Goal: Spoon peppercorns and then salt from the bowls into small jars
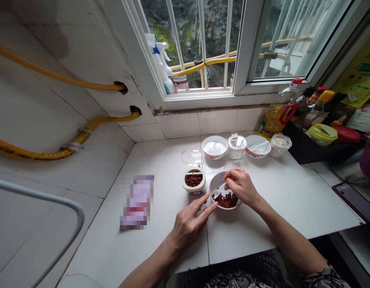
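My right hand [240,186] pinches a small white spoon [218,190], its scoop down in a bowl [215,182] of dark red-brown dried spice [228,200]. Against the bowl's left rim rest the fingertips of my left hand [189,220], fingers apart and holding nothing. Just left of the bowl stands a white jar [194,190] with its clear lid [192,158] raised and the same kind of spice inside. A purple packet [139,203], blurred out, lies further left on the white counter.
Behind are a bowl of white grains [215,148], a lidded jar [236,146], a bowl with a white spoon [258,147] and another jar [280,145]. An oil bottle [275,116] and a black condiment rack [302,144] stand at the back right. A phone [356,202] lies at the right edge.
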### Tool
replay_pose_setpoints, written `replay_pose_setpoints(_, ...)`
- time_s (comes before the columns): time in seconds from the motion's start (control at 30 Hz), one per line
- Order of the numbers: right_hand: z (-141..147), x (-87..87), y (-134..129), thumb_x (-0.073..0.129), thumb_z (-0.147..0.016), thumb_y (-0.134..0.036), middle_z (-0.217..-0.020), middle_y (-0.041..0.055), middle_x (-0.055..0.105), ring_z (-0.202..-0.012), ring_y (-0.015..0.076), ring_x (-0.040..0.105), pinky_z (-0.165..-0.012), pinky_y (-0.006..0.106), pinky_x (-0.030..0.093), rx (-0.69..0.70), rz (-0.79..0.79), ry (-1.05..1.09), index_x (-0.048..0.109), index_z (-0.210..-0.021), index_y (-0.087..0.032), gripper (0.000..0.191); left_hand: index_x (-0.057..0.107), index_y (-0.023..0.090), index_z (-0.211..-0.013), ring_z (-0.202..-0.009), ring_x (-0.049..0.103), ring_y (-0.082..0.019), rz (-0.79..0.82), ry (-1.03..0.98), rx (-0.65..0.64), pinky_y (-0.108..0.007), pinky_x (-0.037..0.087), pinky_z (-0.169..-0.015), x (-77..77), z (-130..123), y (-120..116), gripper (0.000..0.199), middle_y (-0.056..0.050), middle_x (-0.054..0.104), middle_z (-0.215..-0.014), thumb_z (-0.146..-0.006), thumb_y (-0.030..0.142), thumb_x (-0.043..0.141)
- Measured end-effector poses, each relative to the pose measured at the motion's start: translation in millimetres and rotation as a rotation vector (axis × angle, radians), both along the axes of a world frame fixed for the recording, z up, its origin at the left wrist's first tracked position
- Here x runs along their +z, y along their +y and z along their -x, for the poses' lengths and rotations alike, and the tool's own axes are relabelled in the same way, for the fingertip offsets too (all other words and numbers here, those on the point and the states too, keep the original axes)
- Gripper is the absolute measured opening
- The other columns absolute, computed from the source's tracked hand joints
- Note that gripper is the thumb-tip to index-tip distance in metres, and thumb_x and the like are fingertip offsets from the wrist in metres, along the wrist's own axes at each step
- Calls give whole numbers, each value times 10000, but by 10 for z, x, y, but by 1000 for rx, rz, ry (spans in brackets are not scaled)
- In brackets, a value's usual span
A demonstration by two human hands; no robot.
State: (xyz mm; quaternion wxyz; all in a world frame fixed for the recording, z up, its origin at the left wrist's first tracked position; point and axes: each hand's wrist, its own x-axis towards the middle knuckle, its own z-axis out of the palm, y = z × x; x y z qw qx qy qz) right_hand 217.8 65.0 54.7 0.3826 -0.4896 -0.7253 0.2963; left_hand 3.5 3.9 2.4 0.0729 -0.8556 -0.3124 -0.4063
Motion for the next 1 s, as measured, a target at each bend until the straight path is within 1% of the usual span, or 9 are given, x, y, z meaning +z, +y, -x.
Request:
replay_pose_setpoints(0.03, 0, 11, -5, 468, -763, -154, -538, -32, 671, -598, 175, 655, -933, 406, 460, -9, 45, 46, 545, -685, -232, 134, 615, 211, -1292, -1021, 686, -181, 2, -1, -2, -252, 597, -738, -6, 1, 0, 385, -165, 636, -1275, -974, 72, 449)
replay_pose_setpoints(0.1, -12, 31, -5, 476, -747, -184, -530, -29, 657, -559, 173, 663, -762, 343, 511, -26, 160, 154, 561, -686, -224, 112, 626, 200, -1275, -1026, 685, -184, 8, -4, -5, -256, 598, -742, -19, 6, -1, 380, -170, 636, -1274, -967, 62, 450)
replay_pose_setpoints(0.17, -33, 44, 5, 491, -729, -215, -525, -25, 649, -529, 169, 658, -610, 286, 495, -37, 270, 262, 580, -700, -215, 93, 632, 188, -1264, -1049, 680, -192, 17, -2, -8, -265, 600, -759, -30, 13, -4, 382, -174, 634, -1278, -962, 52, 444)
replay_pose_setpoints(0.23, -54, 53, 22, 514, -714, -244, -514, -21, 652, -517, 165, 646, -550, 260, 471, -43, 344, 343, 592, -710, -209, 85, 630, 188, -1268, -1074, 674, -196, 26, 3, -9, -270, 600, -777, -36, 20, -6, 390, -171, 632, -1288, -960, 49, 435)
replay_pose_setpoints(0.33, -73, 60, 46, 542, -690, -273, -501, -14, 659, -490, 154, 617, -532, 252, 460, -48, 405, 417, 597, -699, -204, 89, 621, 199, -1285, -1089, 669, -194, 33, 6, -11, -268, 600, -784, -41, 28, -9, 403, -162, 628, -1304, -962, 50, 430)
replay_pose_setpoints(0.43, -70, 60, 54, 553, -675, -284, -503, -9, 665, -483, 148, 602, -525, 250, 447, -41, 429, 441, 600, -689, -201, 96, 615, 209, -1296, -1090, 669, -193, 36, 5, -9, -266, 604, -776, -46, 27, -11, 405, -156, 628, -1305, -965, 57, 439)
replay_pose_setpoints(0.7, -52, 51, 44, 543, -693, -274, -494, -18, 654, -494, 148, 612, -556, 258, 459, -20, 439, 408, 591, -691, -205, 84, 591, 229, -1329, -1017, 692, -175, 14, 10, 6, -243, 599, -724, -20, 14, -6, 406, -155, 639, -1287, -976, 80, 457)
replay_pose_setpoints(0.87, -76, 56, 72, 562, -682, -284, -499, -9, 669, -477, 144, 593, -519, 247, 441, -38, 446, 445, 602, -686, -202, 91, 618, 207, -1288, -1053, 682, -182, 16, 9, 3, -255, 597, -768, -9, 12, -7, 386, -156, 644, -1279, -965, 66, 461)
replay_pose_setpoints(1.0, -83, 61, 84, 563, -668, -282, -489, -8, 665, -482, 147, 598, -537, 250, 460, -60, 439, 462, 601, -677, -200, 90, 635, 194, -1256, -1041, 682, -179, 12, 13, 3, -258, 596, -772, -11, 15, -8, 372, -162, 645, -1273, -957, 56, 460)
